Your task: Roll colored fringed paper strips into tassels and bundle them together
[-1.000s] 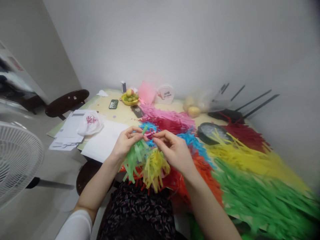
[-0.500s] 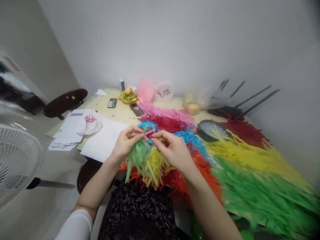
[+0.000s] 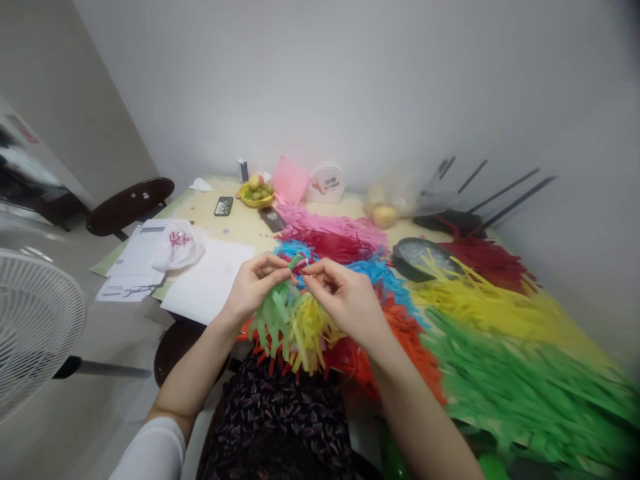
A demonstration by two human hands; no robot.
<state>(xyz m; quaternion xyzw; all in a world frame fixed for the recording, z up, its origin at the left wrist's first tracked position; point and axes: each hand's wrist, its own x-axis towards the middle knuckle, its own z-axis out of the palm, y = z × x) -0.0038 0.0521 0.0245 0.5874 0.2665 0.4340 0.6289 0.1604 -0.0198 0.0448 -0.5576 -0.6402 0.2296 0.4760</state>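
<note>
My left hand pinches the top of a light green paper tassel, its thumb and forefinger pressed together. Close beside it on the right, my right hand is closed at the fingertips near a small pink and white piece; what exactly it grips is too small to tell. A yellow tassel hangs below and between the hands, next to the green one. Fringed paper in blue, dark red, pink and orange lies behind and to the right.
Green fringe and yellow fringe cover the table's right side. A dark round dish, a fruit bowl, a phone and a plastic bag on papers stand around. A fan is at left.
The green tip at my left fingers has tilted further right, and the pink piece shows less. The hanging tassels have swung slightly. Both hands stay nearly in place.
</note>
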